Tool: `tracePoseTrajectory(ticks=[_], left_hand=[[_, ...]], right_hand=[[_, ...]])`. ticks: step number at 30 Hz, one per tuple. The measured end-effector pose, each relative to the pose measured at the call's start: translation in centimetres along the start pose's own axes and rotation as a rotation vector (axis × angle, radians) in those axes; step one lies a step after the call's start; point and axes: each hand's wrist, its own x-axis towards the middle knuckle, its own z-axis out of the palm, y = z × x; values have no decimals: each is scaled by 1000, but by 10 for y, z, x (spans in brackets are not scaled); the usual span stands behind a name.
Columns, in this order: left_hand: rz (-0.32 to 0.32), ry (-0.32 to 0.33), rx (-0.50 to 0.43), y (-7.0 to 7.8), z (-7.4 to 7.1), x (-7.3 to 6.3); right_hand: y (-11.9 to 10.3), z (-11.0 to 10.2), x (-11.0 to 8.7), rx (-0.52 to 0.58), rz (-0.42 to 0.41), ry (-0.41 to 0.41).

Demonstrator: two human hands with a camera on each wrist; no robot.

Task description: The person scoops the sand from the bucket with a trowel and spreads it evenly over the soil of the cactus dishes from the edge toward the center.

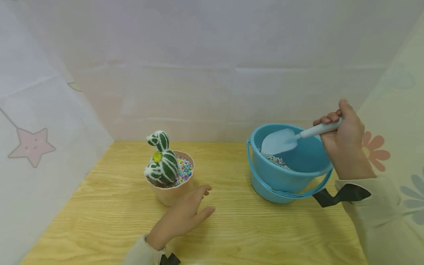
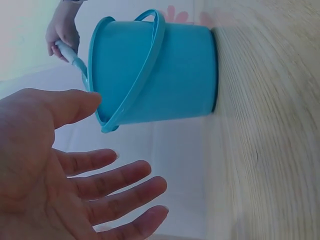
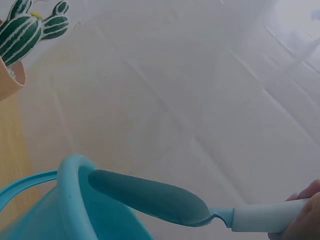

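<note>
My right hand grips the white handle of a light blue hand trowel. The trowel's blade tilts down into the mouth of a blue bucket, over small multicoloured beads inside. In the right wrist view the blade overlaps the bucket's rim. My left hand holds nothing, its fingers extended and spread, close in front of a peach pot. A green cactus with white stripes and a yellow flower leans in that pot, beside colourful beads.
Pot and bucket stand apart on a wood-grain table. The bucket's handle hangs down at its front. A pale wall covering rises behind the table, with side panels bearing a pink star and a red flower.
</note>
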Motion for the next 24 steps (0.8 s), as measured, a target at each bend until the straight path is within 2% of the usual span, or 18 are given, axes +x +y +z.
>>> tracePoseTrajectory(ticks=[6,17,24], left_hand=[[-33,-16,-109,8,1,14],[-52,32,-235,26,1,55],[-47,48,-323,27,1,77]], right_hand=[[-1,-5,4,-37,5,19],[4,-17,11,-210,-28,49],[8,-24,20,-377,-105,101]])
